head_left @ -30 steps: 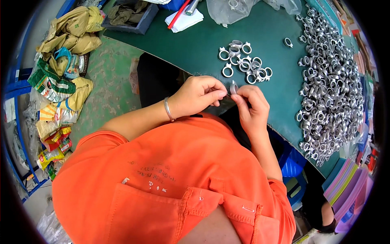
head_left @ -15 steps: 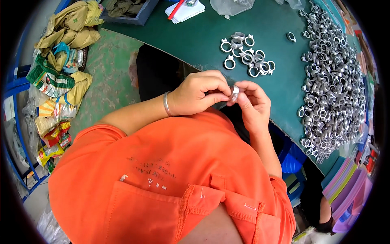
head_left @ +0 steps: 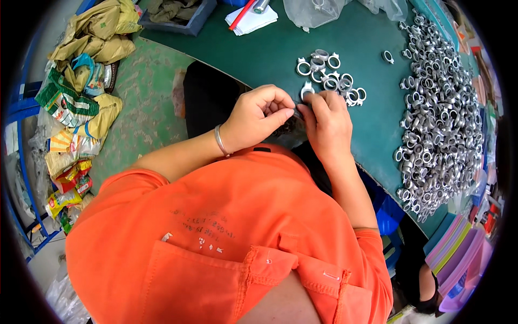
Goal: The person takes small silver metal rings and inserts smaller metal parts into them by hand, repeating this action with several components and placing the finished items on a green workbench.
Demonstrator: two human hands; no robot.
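Note:
My left hand is closed in a pinch near the table's front edge, a bangle on its wrist. Facing it, my right hand has its fingers bent down and its thumb toward the left fingertips. Between the two hands only a thin grey sliver of a metal ring shows; the fingers hide the rest. Just beyond my right fingertips a silver ring with a small lug lies on the green table. Behind it lies a small group of similar rings, partly covered by my right hand.
A large heap of metal rings spreads along the table's right side, with one lone ring beside it. At the back are a grey bin, white paper with a red pen, and a clear plastic bag. Purple trays stand at right.
The ring held between my fingers was in plain sight and is now mostly hidden. My right hand has turned over, knuckles up, and moved forward toward the small group. My left hand has shifted slightly.

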